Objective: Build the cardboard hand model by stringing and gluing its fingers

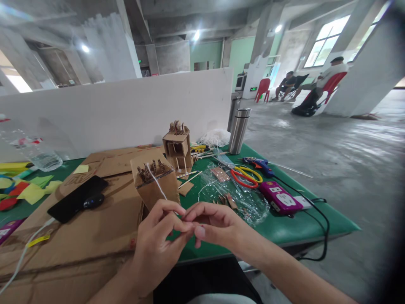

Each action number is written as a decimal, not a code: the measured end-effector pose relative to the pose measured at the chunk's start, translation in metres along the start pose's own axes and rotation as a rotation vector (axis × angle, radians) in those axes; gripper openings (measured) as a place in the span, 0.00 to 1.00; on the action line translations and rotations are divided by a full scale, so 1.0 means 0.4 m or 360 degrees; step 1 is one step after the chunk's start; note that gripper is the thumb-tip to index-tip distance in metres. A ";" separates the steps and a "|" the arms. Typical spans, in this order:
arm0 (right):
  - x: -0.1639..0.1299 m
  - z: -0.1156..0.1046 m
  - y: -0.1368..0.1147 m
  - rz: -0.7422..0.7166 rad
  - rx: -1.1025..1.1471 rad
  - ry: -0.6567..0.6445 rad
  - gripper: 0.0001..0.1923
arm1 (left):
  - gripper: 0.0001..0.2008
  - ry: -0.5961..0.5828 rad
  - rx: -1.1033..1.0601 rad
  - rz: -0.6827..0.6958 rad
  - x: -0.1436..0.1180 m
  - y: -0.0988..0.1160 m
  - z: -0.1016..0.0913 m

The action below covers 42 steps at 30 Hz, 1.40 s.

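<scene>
My left hand (163, 236) and my right hand (218, 226) meet at the fingertips near the table's front edge, both closed in a pinch. A white string (155, 179) runs from the top of a cardboard box (158, 185) down into the fingers of my left hand. Whatever sits between my right fingertips is too small and covered to make out. That box stands just beyond my left hand, with several upright cardboard pieces on its top. Behind it rises a taller cardboard structure (177, 147) with an open front and thin sticks.
Right of my hands lie plastic wrapping (247, 207) with cardboard scraps, scissors (245, 177), a glue gun (261, 164) and a purple power strip (280, 198). A steel flask (239, 131) stands behind. Flat cardboard (104, 219) bears a black phone (77, 198). Two people sit far off.
</scene>
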State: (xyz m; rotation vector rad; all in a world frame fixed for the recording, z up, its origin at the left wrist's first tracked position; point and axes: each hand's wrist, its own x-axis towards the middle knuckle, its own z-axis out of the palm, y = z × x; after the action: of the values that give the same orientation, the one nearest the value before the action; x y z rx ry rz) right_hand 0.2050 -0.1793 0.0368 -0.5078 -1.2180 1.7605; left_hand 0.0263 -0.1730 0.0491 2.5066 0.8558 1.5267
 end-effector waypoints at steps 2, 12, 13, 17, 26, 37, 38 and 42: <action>0.004 -0.001 0.002 0.0014 0.0004 0.0009 0.11 | 0.08 -0.0019 0.0016 0.0020 -0.003 -0.001 0.000; 0.013 -0.012 -0.001 0.0049 -0.0019 -0.0047 0.12 | 0.07 -0.0145 -0.0055 -0.0002 0.000 0.003 0.005; 0.012 -0.012 0.002 0.0033 -0.0008 -0.0035 0.12 | 0.07 -0.0151 -0.0065 -0.0013 0.001 0.003 0.005; 0.009 -0.011 0.006 -0.0043 0.0002 0.0101 0.12 | 0.10 -0.0177 -0.0136 -0.0070 0.000 0.005 -0.001; 0.006 -0.024 0.002 -0.0082 -0.0233 0.0194 0.22 | 0.13 -0.0217 -0.0677 -0.0510 -0.009 0.020 -0.013; 0.009 -0.029 0.008 -0.0267 -0.0253 0.0401 0.11 | 0.27 -0.0274 -0.0828 -0.0449 -0.026 0.023 -0.023; 0.008 -0.029 0.006 -0.0292 -0.0274 0.0431 0.11 | 0.26 -0.0275 -0.0845 -0.0450 -0.026 0.025 -0.024; 0.003 -0.030 -0.002 -0.0327 -0.0348 0.0471 0.13 | 0.27 -0.0303 -0.0888 -0.0448 -0.026 0.031 -0.027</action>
State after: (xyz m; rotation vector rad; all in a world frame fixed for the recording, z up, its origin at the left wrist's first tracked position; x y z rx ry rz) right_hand 0.2136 -0.1719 0.0328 -0.7165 -1.2087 1.3342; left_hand 0.0187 -0.1907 0.0505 1.9912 0.6119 1.2037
